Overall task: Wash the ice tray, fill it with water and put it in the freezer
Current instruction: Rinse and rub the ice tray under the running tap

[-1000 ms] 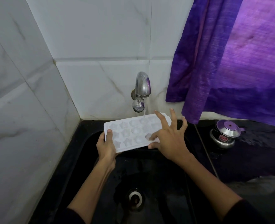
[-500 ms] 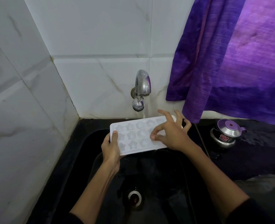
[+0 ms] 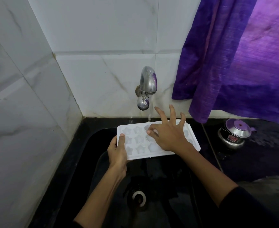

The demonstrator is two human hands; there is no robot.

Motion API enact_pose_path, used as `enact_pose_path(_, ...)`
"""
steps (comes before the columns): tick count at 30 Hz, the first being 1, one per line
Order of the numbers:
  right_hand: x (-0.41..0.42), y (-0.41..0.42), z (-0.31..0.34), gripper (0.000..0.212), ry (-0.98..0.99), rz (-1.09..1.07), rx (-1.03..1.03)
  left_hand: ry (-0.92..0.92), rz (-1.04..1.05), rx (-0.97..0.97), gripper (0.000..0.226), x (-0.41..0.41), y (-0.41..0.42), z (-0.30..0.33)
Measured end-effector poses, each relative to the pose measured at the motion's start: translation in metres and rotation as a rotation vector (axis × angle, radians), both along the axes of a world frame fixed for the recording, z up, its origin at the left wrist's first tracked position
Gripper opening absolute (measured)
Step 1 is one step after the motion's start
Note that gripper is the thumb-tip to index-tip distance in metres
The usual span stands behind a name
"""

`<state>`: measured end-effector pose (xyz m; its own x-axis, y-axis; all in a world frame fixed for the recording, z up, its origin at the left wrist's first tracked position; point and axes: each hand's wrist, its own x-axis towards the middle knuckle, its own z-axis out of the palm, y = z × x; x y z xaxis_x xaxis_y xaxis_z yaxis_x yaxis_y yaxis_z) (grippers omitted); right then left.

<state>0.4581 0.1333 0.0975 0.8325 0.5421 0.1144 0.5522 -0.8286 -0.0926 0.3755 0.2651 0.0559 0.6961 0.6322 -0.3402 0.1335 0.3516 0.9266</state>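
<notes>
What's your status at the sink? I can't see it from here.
Left hand grips ice tray by its left edge, under running tap. Right hand rubs the moulds, fingers spread. Nothing in the way.

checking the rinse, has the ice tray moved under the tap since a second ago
Yes. The ice tray has slid rightward relative to the tap; its left edge was well left of the spout, now nearer beneath it.

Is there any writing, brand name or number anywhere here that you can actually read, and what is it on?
None can be read.
The small steel pot on the counter carries a red label: too small and blurred to read.
The white ice tray, the tap and the purple curtain show no text.
</notes>
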Motion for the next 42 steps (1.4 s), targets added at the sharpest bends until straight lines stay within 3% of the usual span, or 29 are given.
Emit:
enact_pose_path(16,-0.003,0.007,0.002,0.033,-0.001,0.016,-0.154,-0.002,-0.005,-0.002,0.032,-0.008,-0.003,0.0)
enact_pose_path(20,0.0,0.01,0.007,0.031,-0.008,-0.026,-0.111,0.002,-0.011,-0.008,0.03,-0.01,-0.005,-0.002)
enact_pose_path(26,-0.005,0.011,0.0,0.028,-0.016,0.058,-0.193,0.006,-0.01,-0.037,0.031,-0.01,-0.001,-0.001)
enact_pose_path(35,-0.005,0.001,0.004,0.012,0.168,-0.156,0.375,0.006,0.034,-0.018,0.032,-0.01,0.001,-0.003)
enact_pose_path(38,-0.008,-0.007,-0.002,0.013,0.201,-0.072,0.274,-0.003,0.03,-0.021,0.032,-0.009,0.0,-0.002)
enact_pose_path(42,-0.018,-0.011,-0.004,0.041,0.226,0.031,0.067,-0.012,0.033,-0.033,0.033,-0.006,-0.001,-0.001)
